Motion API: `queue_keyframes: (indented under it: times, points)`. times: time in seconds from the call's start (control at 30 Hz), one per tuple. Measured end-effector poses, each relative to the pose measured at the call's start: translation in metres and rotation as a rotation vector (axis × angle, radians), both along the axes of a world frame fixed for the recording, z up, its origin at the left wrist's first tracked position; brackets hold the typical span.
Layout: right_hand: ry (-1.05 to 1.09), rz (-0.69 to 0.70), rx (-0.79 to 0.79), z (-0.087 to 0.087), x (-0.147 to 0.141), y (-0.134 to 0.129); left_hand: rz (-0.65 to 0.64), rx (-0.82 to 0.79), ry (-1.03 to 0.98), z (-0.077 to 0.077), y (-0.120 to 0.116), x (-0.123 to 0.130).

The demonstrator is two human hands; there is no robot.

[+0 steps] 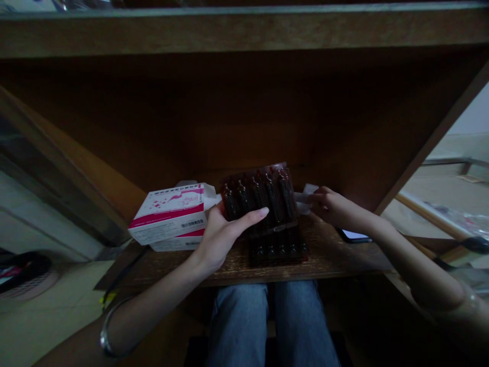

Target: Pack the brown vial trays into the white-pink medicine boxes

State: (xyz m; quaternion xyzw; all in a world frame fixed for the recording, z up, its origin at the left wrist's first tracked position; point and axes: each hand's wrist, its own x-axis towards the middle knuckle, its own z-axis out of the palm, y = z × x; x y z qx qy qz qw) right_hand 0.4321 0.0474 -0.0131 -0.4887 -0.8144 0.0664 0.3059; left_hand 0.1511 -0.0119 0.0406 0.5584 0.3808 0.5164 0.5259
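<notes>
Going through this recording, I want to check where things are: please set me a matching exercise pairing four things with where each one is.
Things:
1. White-and-pink box
2. Upper tray of dark vials
3. Lower tray of dark vials
4. White scrap

Places:
A. Pinched in the right hand
B. On the wooden shelf, under the upper tray
C. Gripped in the left hand
D. On the shelf, left of the hands

Pairs: 1-D, 2-C, 3-B, 4-A.

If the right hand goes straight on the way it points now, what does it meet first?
Most likely the edge of the ampoule blister tray that the left hand holds up. The right hand pinches a white paper piece that points toward that edge; depth is hard to judge here.
</notes>
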Motion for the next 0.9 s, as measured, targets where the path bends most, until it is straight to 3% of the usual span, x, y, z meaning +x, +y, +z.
queue_keyframes:
  times: [0.13, 0.27, 0.37, 0.47, 0.67, 0.9]
  points:
    - [0.163, -0.098, -0.06, 0.024, -0.007, -0.009, -0.006, -0.019, -0.023, 0.005, -0.001, -0.002]
    - [0.546, 0.099, -0.226, 0.044, -0.024, -0.026, -0.008, -0.031, -0.035, 0.009, 0.0, -0.007]
    - [0.646, 0.217, -0.25, 0.051, -0.035, -0.038, -0.014, -0.032, -0.023, 0.012, 0.0, -0.008]
    - [0.698, 0.301, -0.242, 0.055, -0.041, -0.046, -0.016, -0.05, 0.004, 0.013, -0.001, -0.009]
    - [0.832, 0.307, -0.3, 0.051, -0.044, -0.048, -0.027, -0.067, 0.056, 0.01, -0.002, -0.012]
    - [1.007, 0.17, -0.302, 0.049, -0.05, -0.043, -0.04, -0.06, -0.006, 0.013, -0.002, -0.011]
